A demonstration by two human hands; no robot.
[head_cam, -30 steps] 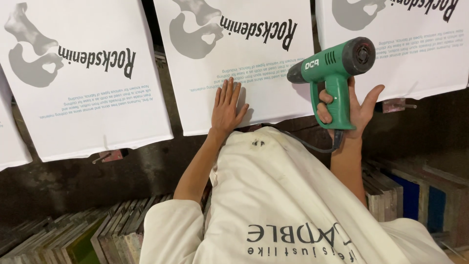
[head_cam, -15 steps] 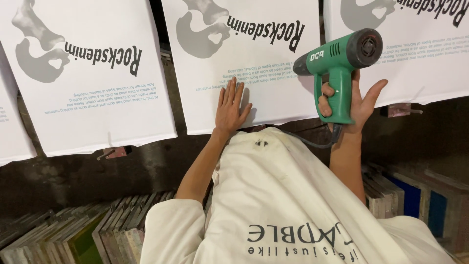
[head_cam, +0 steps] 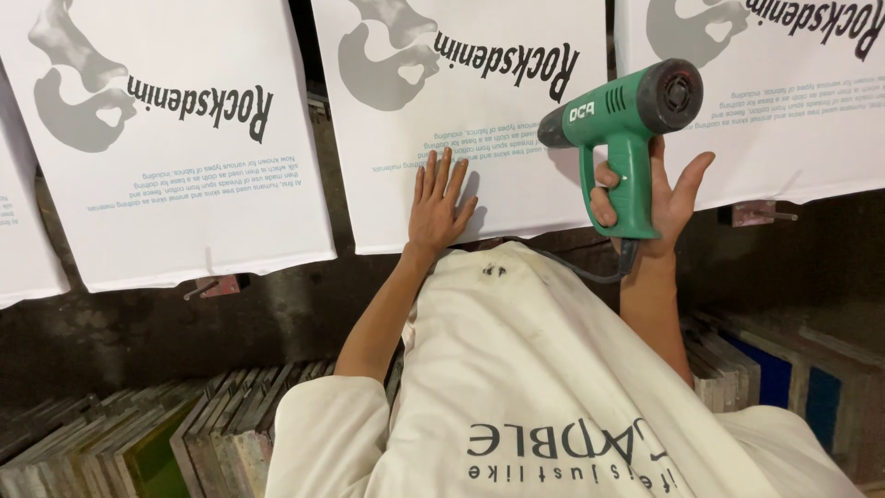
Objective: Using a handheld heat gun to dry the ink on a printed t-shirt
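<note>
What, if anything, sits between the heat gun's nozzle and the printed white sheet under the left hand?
Nothing visible. The green heat gun, held in the right hand, points across open air at the middle white sheet; the left hand lies flat lower down.

The light is bright and even on the white printed sheets (head_cam: 461, 120), and it seems to come from above and a little in front. The sheets are almost overexposed, yet their print stays readable. Under the table edge the space is dim, and the stacked frames (head_cam: 157, 433) at the lower left sit in shadow. The left hand (head_cam: 441, 203) throws a soft, short shadow on the sheet. The green heat gun (head_cam: 622, 129) is sharp, with no motion blur. The corners look slightly stretched.
</note>
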